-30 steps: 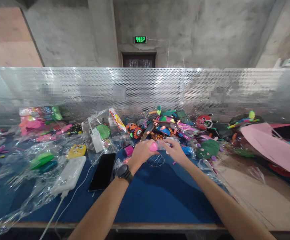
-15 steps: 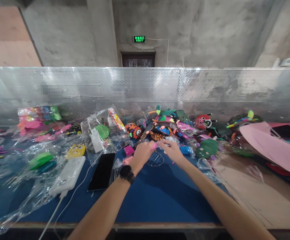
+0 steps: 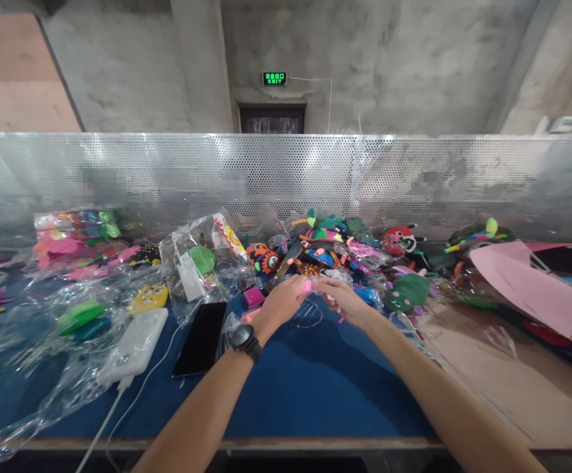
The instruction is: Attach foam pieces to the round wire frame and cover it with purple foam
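Note:
My left hand [image 3: 286, 301], with a dark watch [image 3: 245, 341] on its wrist, is closed round a small pink lump [image 3: 306, 287] that looks like modelling clay. Close against it on the right, my right hand [image 3: 341, 297] has its fingers pinched together at the edge of the pink piece; whether they grip part of it is hidden. Both hands hover over the blue mat [image 3: 325, 401]. Below them lies a clear round plastic piece [image 3: 308, 315]. Magenta clay [image 3: 253, 297] in a small block sits left of the hands, and a green clay figure [image 3: 407, 293] lies to the right.
A black phone [image 3: 200, 339] and a white power bank [image 3: 135, 345] with a cable lie at left among clear plastic wrappers. Colourful clay figures [image 3: 263, 257] crowd the back, before a perforated metal panel [image 3: 286, 177]. Pink sheets [image 3: 527, 282] and a brown board [image 3: 493, 387] are at right.
My right hand has shifted slightly and its fingers are more curled. More of the pink lump shows between the hands. The things on the table stay where they were.

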Available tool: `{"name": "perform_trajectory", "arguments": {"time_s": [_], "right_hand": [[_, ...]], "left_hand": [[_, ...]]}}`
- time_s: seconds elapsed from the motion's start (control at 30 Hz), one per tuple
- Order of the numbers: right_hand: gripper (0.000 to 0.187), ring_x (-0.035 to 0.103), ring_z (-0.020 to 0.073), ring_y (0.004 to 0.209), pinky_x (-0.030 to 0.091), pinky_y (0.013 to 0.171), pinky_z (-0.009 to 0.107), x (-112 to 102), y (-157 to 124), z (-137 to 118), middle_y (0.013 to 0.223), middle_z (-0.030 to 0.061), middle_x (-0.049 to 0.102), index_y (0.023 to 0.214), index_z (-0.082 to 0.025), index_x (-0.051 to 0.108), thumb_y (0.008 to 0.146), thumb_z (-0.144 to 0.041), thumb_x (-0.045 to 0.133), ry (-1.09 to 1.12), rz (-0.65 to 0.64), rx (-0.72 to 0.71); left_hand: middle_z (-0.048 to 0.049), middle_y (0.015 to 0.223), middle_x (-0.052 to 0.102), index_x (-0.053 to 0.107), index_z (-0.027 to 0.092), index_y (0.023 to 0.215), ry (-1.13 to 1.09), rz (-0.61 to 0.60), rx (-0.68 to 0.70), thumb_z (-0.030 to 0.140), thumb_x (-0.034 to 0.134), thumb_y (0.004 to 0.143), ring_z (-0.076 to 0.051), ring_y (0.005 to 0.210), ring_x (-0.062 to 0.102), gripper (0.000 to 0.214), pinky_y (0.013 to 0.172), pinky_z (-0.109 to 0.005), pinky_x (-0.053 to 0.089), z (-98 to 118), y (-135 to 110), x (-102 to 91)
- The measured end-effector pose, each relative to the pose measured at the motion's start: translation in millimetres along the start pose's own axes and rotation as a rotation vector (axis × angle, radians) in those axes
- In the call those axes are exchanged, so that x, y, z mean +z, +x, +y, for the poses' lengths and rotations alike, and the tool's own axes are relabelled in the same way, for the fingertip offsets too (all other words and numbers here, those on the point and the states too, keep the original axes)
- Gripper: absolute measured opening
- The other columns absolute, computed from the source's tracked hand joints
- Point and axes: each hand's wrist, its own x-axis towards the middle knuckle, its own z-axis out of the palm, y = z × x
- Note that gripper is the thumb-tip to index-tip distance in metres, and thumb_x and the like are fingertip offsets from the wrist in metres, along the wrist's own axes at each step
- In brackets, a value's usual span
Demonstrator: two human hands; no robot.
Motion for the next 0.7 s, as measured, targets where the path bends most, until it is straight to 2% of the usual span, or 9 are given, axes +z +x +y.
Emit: {"name": "perform_trajectory", "arguments": {"time_s": [0.2,0.3,0.5,0.63,0.7], "right_hand": [[0.036,0.023,0.0024,0.038,0.010,0.036,0.017,-0.2,-3.5,1.1,0.047,-0.0098,0.038,0.075,-0.018,0.055,0.063,-0.046,0.074,-0.052,-0.040,0.053],[0.037,0.022,0.0022,0.038,0.010,0.038,0.018,-2.0,-3.3,2.5,0.046,-0.0102,0.038,0.074,-0.018,0.055,0.061,-0.046,0.075,-0.102,-0.031,0.034],[0.037,0.022,0.0027,0.038,0.012,0.038,0.019,-4.1,-1.5,-3.5,0.045,-0.0101,0.034,0.069,-0.017,0.054,0.063,-0.049,0.073,-0.088,-0.010,-0.121],[0.035,0.019,0.0028,0.037,0.010,0.038,0.020,-4.2,-2.4,-7.3,0.044,-0.0101,0.032,0.072,-0.017,0.055,0.069,-0.050,0.067,-0.036,-0.064,-0.115],[0.036,0.020,0.0034,0.036,0.011,0.037,0.020,-4.9,-2.4,-7.5,0.044,-0.0087,0.037,0.076,-0.017,0.059,0.072,-0.053,0.063,-0.049,-0.060,-0.114]], "left_hand": [[-0.0112,0.105,0.060,0.050,0.015,0.106,0.041,-0.154,0.032,0.027,0.031,0.095,-0.021,0.098,0.058,0.026,0.081,-0.030,0.045,7.5,-0.9,-1.0],[-0.0118,0.104,0.060,0.050,0.014,0.105,0.088,-0.191,0.064,0.027,0.029,0.095,-0.022,0.096,0.059,0.027,0.080,-0.031,0.044,9.9,-0.9,-0.5],[-0.0101,0.102,0.062,0.052,0.018,0.101,-0.038,-0.132,-0.030,0.035,0.038,0.093,-0.022,0.096,0.060,0.024,0.081,-0.030,0.044,8.2,4.1,-6.4],[-0.0081,0.101,0.064,0.054,0.019,0.096,-0.107,-0.080,-0.037,0.033,0.039,0.092,-0.021,0.096,0.060,0.020,0.083,-0.030,0.043,4.6,4.5,-8.7],[-0.0073,0.100,0.064,0.054,0.019,0.096,-0.137,-0.058,-0.049,0.036,0.043,0.091,-0.021,0.094,0.061,0.021,0.081,-0.030,0.044,4.2,2.1,-8.1]]}}
